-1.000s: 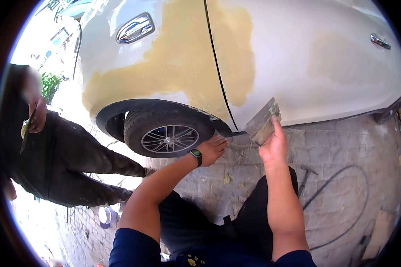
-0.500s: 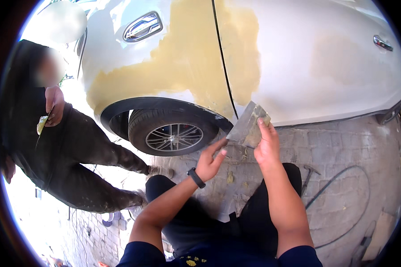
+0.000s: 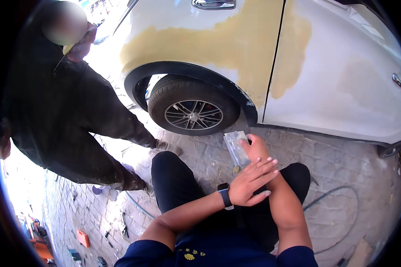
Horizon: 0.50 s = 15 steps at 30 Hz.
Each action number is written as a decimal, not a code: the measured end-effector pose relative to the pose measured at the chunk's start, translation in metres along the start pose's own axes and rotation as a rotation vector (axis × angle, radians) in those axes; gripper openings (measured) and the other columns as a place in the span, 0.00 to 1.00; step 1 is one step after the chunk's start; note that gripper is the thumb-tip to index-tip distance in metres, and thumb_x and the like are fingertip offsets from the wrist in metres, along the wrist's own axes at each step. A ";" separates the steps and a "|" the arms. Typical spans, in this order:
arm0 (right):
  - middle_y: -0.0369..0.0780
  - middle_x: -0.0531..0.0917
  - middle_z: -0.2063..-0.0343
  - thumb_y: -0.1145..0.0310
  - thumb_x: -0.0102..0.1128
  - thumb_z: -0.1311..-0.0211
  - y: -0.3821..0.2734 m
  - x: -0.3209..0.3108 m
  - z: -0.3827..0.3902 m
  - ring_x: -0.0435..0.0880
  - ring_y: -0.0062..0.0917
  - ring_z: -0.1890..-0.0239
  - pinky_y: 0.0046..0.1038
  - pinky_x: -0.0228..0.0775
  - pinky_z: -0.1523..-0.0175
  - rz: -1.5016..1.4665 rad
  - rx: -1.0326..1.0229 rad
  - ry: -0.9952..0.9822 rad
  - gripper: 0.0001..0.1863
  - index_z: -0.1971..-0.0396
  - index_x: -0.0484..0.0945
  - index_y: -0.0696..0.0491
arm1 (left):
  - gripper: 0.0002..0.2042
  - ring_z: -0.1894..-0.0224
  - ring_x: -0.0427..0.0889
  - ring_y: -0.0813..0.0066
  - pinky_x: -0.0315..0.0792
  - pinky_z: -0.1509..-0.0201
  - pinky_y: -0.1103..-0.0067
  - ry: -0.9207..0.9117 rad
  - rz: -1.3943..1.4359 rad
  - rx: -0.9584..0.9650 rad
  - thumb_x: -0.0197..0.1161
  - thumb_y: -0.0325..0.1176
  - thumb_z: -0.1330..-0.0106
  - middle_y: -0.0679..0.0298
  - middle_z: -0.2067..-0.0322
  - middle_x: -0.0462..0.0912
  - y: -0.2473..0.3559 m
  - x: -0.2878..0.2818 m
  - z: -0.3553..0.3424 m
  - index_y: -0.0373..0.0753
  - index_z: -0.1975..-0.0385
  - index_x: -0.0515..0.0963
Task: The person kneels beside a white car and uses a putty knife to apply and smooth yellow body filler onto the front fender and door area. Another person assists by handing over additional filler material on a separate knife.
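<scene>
My right hand (image 3: 254, 149) grips a flat metal putty spreader (image 3: 235, 149) with dried filler smeared on its face, held low in front of the wheel. Crossing over it, my left hand (image 3: 251, 184) lies with fingers stretched out against my right wrist and holds nothing. Ahead stands a white car (image 3: 329, 102), with a broad patch of yellowish filler (image 3: 196, 44) above the wheel arch. More filler continues past the door gap. The wheel (image 3: 194, 115) has a spoked rim.
At the left a person in dark clothes (image 3: 71, 115) stands close to the car, a yellow-smeared tool in the raised hand. A hose (image 3: 356, 213) curves over the paving (image 3: 325, 164) at right. An orange case (image 3: 83, 238) and scattered tools lie at lower left.
My right hand has lowered the spreader from beside the car's lower edge toward my knees. My left hand has left the spreader's edge and moved right onto my right wrist. The person's hand has risen.
</scene>
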State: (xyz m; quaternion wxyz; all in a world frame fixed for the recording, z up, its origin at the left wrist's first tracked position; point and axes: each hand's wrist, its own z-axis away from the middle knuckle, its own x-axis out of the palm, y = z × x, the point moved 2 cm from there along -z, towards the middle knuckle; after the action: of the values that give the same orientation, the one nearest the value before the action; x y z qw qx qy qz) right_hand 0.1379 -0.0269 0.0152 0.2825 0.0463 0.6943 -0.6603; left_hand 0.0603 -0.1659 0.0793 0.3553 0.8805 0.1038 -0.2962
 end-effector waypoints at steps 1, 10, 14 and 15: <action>0.53 0.88 0.67 0.59 0.66 0.30 0.008 0.001 -0.002 0.89 0.44 0.63 0.40 0.77 0.57 0.002 -0.028 0.009 0.17 0.61 0.84 0.62 | 0.35 0.21 0.58 0.38 0.53 0.20 0.49 -0.012 -0.025 -0.007 0.64 0.37 0.33 0.40 0.24 0.61 -0.002 0.000 0.001 0.31 0.26 0.66; 0.39 0.86 0.51 0.66 0.59 0.23 0.002 0.039 0.037 0.81 0.22 0.48 0.28 0.76 0.49 -0.683 0.067 -0.080 0.18 0.42 0.79 0.62 | 0.41 0.17 0.47 0.41 0.44 0.17 0.50 0.029 -0.265 -0.244 0.58 0.49 0.27 0.41 0.19 0.48 -0.069 -0.021 0.034 0.31 0.21 0.54; 0.40 0.88 0.56 0.70 0.57 0.24 0.016 0.029 0.024 0.83 0.21 0.57 0.27 0.76 0.51 -0.533 0.021 -0.067 0.14 0.46 0.81 0.63 | 0.36 0.18 0.50 0.40 0.46 0.18 0.49 0.068 -0.338 -0.718 0.51 0.51 0.22 0.42 0.20 0.52 -0.121 -0.034 0.063 0.39 0.20 0.55; 0.39 0.88 0.57 0.71 0.57 0.24 0.013 0.024 0.020 0.83 0.21 0.58 0.28 0.76 0.52 -0.543 0.047 -0.044 0.14 0.47 0.81 0.63 | 0.35 0.19 0.50 0.38 0.46 0.18 0.49 0.038 -0.350 -0.907 0.52 0.49 0.22 0.40 0.21 0.53 -0.142 -0.042 0.074 0.36 0.21 0.56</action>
State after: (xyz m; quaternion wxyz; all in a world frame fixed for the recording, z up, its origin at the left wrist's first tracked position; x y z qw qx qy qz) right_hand 0.1307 -0.0518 -0.0065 0.1090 -0.1492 0.6596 -0.7285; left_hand -0.0625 -0.1121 -0.0178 0.6462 0.6112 0.3756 -0.2604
